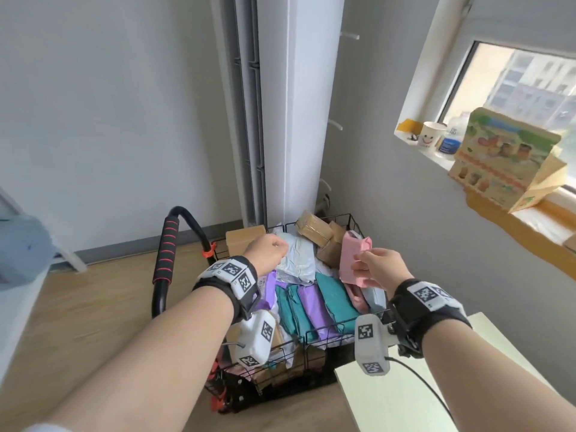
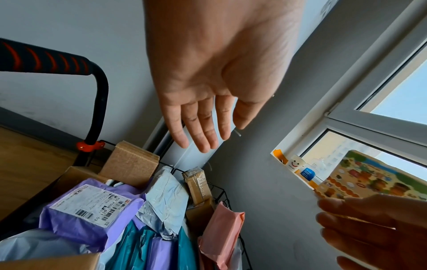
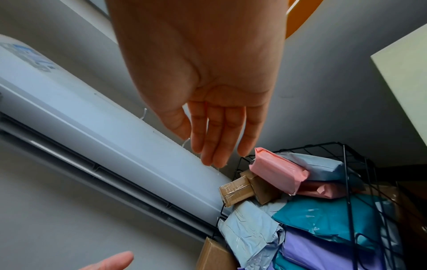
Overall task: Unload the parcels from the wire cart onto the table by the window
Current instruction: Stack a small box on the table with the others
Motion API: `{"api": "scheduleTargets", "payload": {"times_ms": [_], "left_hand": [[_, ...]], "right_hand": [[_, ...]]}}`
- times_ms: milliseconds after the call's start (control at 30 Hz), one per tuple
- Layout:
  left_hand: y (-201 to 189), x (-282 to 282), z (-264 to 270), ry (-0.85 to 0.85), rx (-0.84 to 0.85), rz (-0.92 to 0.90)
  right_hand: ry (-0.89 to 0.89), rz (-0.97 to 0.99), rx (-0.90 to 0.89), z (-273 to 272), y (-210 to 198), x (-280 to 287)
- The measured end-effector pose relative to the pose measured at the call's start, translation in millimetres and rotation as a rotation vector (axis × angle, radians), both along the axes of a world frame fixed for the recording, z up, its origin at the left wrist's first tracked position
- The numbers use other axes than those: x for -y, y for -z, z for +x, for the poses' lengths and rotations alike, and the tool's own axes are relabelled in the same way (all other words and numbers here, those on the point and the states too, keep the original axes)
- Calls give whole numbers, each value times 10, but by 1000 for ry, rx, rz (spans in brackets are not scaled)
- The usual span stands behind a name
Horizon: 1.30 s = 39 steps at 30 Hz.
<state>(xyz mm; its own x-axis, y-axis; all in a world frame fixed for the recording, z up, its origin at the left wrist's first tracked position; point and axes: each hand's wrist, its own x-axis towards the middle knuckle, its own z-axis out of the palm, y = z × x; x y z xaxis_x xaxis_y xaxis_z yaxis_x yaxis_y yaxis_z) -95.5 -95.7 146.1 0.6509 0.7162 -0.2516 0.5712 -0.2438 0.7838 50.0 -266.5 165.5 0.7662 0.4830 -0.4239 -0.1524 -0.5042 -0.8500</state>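
The black wire cart (image 1: 351,222) stands in the room's corner, heaped with parcels: a pink one (image 1: 353,254) leaning at the right side, a grey-blue mailer (image 1: 296,260), teal (image 1: 336,300) and purple (image 1: 311,304) bags, and brown boxes (image 1: 313,229) at the back. My left hand (image 1: 271,251) hovers over the grey-blue mailer; the left wrist view shows the hand (image 2: 208,135) with straight fingers, holding nothing. My right hand (image 1: 371,263) hangs just in front of the pink parcel (image 3: 277,169); in the right wrist view the hand (image 3: 215,146) is empty, clear of the parcel.
The pale table (image 1: 374,400) starts just right of the cart, under my right forearm. The cart's handle (image 1: 166,251) with red-ringed foam rises at the left. A tall white air conditioner (image 1: 280,104) stands behind. The window sill holds a cup (image 1: 431,135), a bottle and a printed carton (image 1: 505,157).
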Motion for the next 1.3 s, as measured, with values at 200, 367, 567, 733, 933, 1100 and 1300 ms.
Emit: {"api": "scheduleTargets", "payload": {"times_ms": [200,367,567,733,933,1100,1300], "left_hand": [[251,-364,51,-34,-36,23],[418,-753,179,-71,-37,4],[663,-1227,470,-35,-57,-21],[910,-1631,724,-4,-79,-55],[1231,-2106,878,-4,-177,-12],[1543,-2476,942,-12,-256,20],[1875,-2800,1030,-19,-355,55]], "right_hand": [[-41,-35,-40,189,280,-431],[-39,-55,-76,350,472,-814],[-33,-137,-60,496,644,-1192],[1,-198,-72,688,847,-1568],[-27,-231,-83,801,1175,-2001],[-62,-246,-135,852,1454,-2432],[-84,-284,-196,902,1855,-2833]]}}
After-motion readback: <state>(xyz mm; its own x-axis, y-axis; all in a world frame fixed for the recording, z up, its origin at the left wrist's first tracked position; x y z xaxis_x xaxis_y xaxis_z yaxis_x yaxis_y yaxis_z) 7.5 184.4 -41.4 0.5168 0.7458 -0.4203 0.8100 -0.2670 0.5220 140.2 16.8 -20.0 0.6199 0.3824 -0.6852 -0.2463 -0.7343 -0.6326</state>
